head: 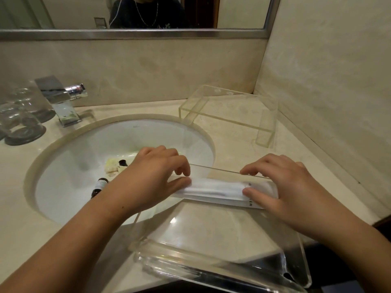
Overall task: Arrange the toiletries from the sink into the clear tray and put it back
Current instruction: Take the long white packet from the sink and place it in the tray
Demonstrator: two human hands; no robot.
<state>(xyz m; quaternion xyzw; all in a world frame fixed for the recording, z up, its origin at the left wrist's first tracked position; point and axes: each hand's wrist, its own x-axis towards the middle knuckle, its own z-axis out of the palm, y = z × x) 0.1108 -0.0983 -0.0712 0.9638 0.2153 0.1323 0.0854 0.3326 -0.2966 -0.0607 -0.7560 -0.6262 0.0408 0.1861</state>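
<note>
A clear tray [222, 261] lies on the counter in front of me, its near end over the counter's edge. Along its far wall lies a long white wrapped packet [218, 190]. My left hand [152, 178] pinches the packet's left end and my right hand [283, 187] presses on its right end. In the white sink [88, 144], left of my left hand, lie a dark bottle [99, 187], a second small dark-capped bottle [122, 163] and a pale yellow item [111, 166]. My left forearm hides part of the basin.
A clear acrylic stand [232, 115] sits at the back right corner of the counter. A chrome faucet [61, 100] rises behind the sink, with upturned glasses [19, 119] at the far left. A mirror [135, 15] hangs above.
</note>
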